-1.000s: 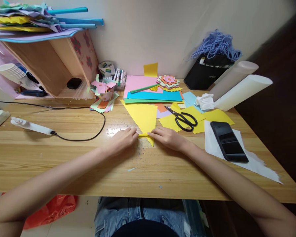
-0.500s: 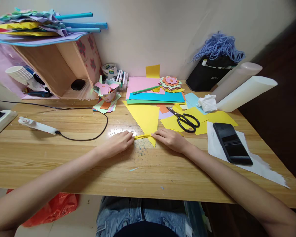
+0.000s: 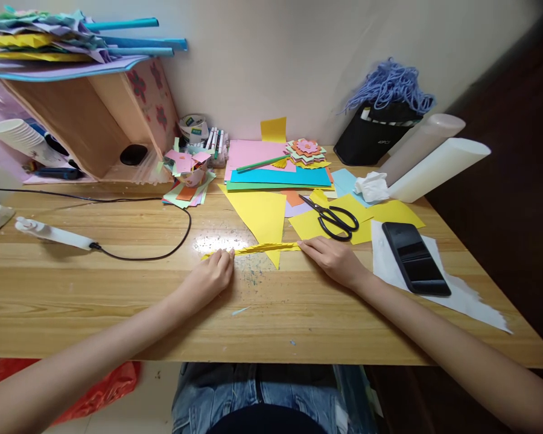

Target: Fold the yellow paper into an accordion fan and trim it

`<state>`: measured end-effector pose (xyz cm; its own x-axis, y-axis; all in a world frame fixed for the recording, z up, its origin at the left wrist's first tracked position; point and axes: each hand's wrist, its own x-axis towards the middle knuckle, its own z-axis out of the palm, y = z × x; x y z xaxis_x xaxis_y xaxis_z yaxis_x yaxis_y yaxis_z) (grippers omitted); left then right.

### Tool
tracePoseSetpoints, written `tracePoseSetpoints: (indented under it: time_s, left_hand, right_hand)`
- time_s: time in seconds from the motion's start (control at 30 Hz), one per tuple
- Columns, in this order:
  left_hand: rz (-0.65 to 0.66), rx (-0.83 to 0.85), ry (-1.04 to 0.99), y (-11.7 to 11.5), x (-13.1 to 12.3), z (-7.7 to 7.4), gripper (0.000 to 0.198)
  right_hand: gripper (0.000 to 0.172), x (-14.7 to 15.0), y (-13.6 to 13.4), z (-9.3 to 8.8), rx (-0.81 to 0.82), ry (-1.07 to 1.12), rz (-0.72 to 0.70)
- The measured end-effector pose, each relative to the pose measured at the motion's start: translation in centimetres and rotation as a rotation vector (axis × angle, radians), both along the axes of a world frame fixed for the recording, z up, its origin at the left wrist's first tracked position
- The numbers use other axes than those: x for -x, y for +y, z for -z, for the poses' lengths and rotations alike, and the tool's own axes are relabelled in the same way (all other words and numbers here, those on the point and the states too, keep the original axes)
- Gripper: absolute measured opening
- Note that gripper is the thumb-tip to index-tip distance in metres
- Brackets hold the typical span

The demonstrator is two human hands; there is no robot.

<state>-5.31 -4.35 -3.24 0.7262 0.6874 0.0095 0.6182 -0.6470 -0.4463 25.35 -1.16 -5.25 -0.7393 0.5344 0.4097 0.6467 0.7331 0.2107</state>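
A narrow folded yellow paper strip (image 3: pixel 260 248) lies flat on the wooden table (image 3: pixel 117 301), stretched between my two hands. My left hand (image 3: pixel 210 278) pinches its left end with fingers pressed together. My right hand (image 3: pixel 332 258) presses down on its right end with closed fingertips. Just behind the strip lies a yellow paper triangle (image 3: pixel 262 214) with its point toward me.
Black scissors (image 3: pixel 332 218) rest on yellow sheets to the right. A black phone (image 3: pixel 414 258) lies on white paper. A glue gun (image 3: pixel 54 234) with a black cord sits at left. Coloured paper stacks (image 3: pixel 278 175), a paper flower (image 3: pixel 308 150) and a wooden box (image 3: pixel 85 120) line the back.
My hands have moved apart along the strip, the left hand to the left and the right hand to the right, so much more of the yellow strip now shows between them.
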Motion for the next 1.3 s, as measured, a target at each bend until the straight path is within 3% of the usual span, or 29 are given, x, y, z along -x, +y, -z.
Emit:
tracePoseSetpoints:
  time_s: [0.33, 0.5, 0.63, 0.77, 0.83, 1.0, 1.17, 1.3]
  left_hand:
    - [-0.138, 0.024, -0.030, -1.7, 0.9, 0.5, 0.048]
    - [-0.180, 0.083, -0.110, -2.1, 0.9, 0.5, 0.050]
    - [-0.180, 0.096, -0.130, -2.2, 1.0, 0.3, 0.051]
    - [-0.158, 0.060, -0.080, -2.4, 1.0, 0.2, 0.050]
    - [-0.149, 0.049, -0.080, -2.4, 1.1, 0.3, 0.049]
    - [-0.121, 0.060, -0.104, -2.6, 1.7, 0.3, 0.048]
    - [-0.187, 0.114, -0.228, -2.4, 1.8, -0.7, 0.040]
    - [-0.286, 0.145, -0.463, -1.3, 0.0, -2.2, 0.030]
  right_hand:
    - [0.030, -1.8, -1.4, -0.3, 0.011, -0.076, 0.175]
    - [0.028, -1.7, -1.9, -0.1, 0.140, 0.016, 0.255]
    - [0.024, -1.8, -2.3, 0.3, 0.112, 0.030, 0.347]
    - [0.021, -1.4, -2.5, -0.9, 0.082, 0.187, 0.413]
    - [0.028, -0.5, -2.4, -2.0, 0.091, 0.299, 0.384]
    - [0.034, 3.4, -1.4, -3.7, 0.187, 0.398, 0.092]
    - [0.028, 6.0, -0.2, -2.6, 0.476, 0.391, 0.081]
    - [0.012, 6.2, -0.2, -1.5, 0.558, 0.407, 0.083]
